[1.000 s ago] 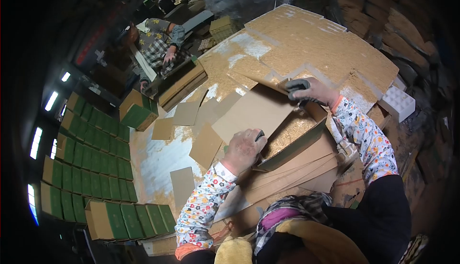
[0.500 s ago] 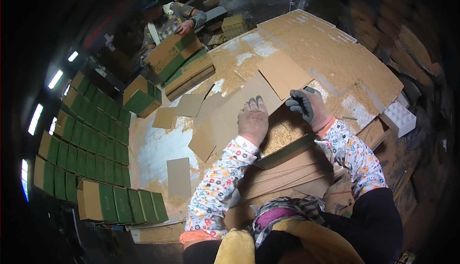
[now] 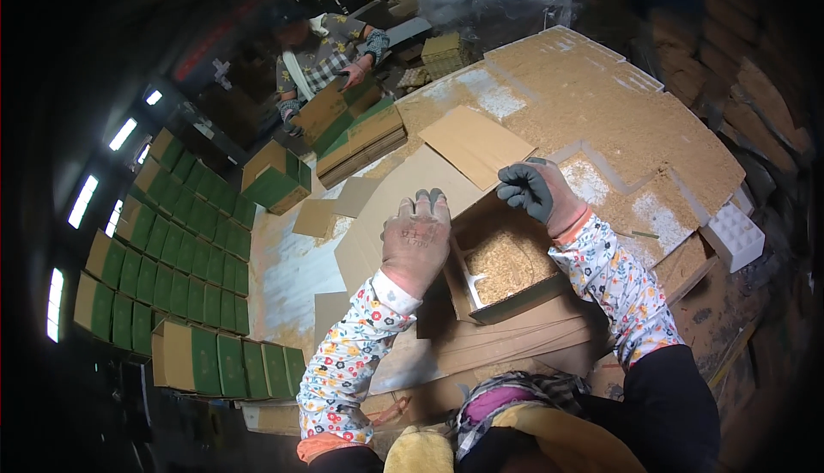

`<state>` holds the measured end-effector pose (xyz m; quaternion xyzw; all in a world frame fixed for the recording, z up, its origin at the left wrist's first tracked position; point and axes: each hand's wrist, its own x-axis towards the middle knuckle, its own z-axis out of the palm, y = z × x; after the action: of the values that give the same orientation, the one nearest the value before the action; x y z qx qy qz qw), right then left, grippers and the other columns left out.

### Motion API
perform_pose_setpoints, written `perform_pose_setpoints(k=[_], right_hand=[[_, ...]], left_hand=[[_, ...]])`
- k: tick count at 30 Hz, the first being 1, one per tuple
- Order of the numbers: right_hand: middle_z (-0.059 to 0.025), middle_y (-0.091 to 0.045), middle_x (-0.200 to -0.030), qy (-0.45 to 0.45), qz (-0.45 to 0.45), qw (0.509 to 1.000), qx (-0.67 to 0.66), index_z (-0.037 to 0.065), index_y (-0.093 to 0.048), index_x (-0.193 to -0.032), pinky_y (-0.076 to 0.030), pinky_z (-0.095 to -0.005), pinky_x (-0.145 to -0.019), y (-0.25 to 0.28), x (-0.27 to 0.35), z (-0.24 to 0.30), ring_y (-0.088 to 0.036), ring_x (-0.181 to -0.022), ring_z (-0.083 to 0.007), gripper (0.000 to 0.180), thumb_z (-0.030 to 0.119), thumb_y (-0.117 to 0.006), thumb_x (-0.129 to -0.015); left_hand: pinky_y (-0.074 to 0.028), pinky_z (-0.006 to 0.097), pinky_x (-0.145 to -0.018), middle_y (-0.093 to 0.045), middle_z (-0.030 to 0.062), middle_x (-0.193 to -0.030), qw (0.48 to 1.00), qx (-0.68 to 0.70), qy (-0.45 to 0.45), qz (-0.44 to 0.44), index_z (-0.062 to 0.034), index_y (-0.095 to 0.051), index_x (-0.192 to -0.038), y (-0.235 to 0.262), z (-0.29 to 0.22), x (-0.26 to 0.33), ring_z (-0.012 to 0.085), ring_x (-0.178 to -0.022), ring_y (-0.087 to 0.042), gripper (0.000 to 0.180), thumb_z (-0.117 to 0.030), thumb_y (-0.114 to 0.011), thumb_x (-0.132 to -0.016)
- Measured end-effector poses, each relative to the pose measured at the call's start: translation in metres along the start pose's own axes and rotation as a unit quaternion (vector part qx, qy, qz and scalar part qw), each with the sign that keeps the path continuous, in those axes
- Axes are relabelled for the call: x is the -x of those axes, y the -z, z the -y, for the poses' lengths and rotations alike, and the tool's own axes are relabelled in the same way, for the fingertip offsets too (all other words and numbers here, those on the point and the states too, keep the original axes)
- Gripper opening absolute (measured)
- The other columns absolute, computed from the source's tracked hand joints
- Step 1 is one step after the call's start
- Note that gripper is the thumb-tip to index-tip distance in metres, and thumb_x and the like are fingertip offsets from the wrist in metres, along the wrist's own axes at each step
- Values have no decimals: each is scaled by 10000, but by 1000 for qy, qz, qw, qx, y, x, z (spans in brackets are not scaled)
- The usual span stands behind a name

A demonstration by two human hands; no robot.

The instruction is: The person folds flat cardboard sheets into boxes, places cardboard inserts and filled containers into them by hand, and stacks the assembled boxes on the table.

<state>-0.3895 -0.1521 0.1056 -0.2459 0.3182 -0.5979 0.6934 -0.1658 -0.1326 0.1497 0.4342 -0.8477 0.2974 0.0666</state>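
A box (image 3: 525,299) stands in front of me with its top uncovered, loose sawdust-like fill (image 3: 511,267) inside. Behind and left of it lies a large brown cardboard sheet (image 3: 378,215). My left hand (image 3: 416,241), in a pinkish glove with grey fingertips, is closed with bent fingers on this sheet, left of the box. At the box's far right corner, my gloved right hand (image 3: 541,194) has curled fingers where the sheet's near edge ends. The fingertips of both hands are partly hidden. A smaller tan cardboard piece (image 3: 479,147) rests on the large sheet.
Rows of green-and-brown boxes (image 3: 184,275) fill the left side. Across the table, a co-worker (image 3: 322,61) handles a carton (image 3: 335,112) beside stacked flat cartons (image 3: 365,142). A white egg-tray-like block (image 3: 734,237) sits at right. Sawdust covers much of the table (image 3: 618,95).
Both hands have moved left, the left one further, and the large sheet with the tan piece has shifted left too. More of the box's inside shows. My view has also shifted slightly.
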Motion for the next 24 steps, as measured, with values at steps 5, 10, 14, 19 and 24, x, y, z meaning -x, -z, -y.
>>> perform_pose_setpoints(k=[5,10,14,19,24], right_hand=[[-175,-626,-949,-7,36,981,190,-66,-555,-1035,-533,-301,-737,11,-15,13,-643,-881,-230,327,198,-646,-866],[-247,-434,-1311,493,-118,534,677,4,-474,-1242,-255,-423,-1118,-22,-13,5,-337,-1325,-270,571,322,-677,-813],[-121,-586,-1159,229,135,484,834,78,-551,-1175,-413,-398,-985,-39,-24,28,-528,-1151,-280,396,197,-629,-806],[-90,-661,-855,500,214,569,617,104,-596,-1146,-525,-314,-650,20,-47,63,-645,-692,-217,339,135,-596,-807],[-194,-605,-1085,539,-104,327,769,73,-384,-1384,-485,-333,-857,83,-87,61,-610,-970,-272,570,242,-598,-884]], left_hand=[[-523,325,-678,-647,82,-1023,997,2,32,67,-59,-585,-1135,-5,7,-6,230,-913,-631,334,-130,-534,-813],[-520,342,-687,-659,89,-901,985,27,-62,156,-54,-604,-1005,-8,35,-37,243,-844,-649,213,-105,-485,-835],[-516,373,-683,-653,104,-798,985,79,-105,115,-62,-587,-914,15,43,-53,286,-795,-652,117,-98,-504,-840],[-527,339,-696,-681,118,-913,968,242,-48,-41,-61,-637,-1070,45,97,-9,285,-820,-661,259,-87,-618,-813],[-498,354,-626,-592,103,-924,977,130,-18,-167,-100,-598,-1152,40,65,-9,263,-800,-604,475,-67,-661,-682]])
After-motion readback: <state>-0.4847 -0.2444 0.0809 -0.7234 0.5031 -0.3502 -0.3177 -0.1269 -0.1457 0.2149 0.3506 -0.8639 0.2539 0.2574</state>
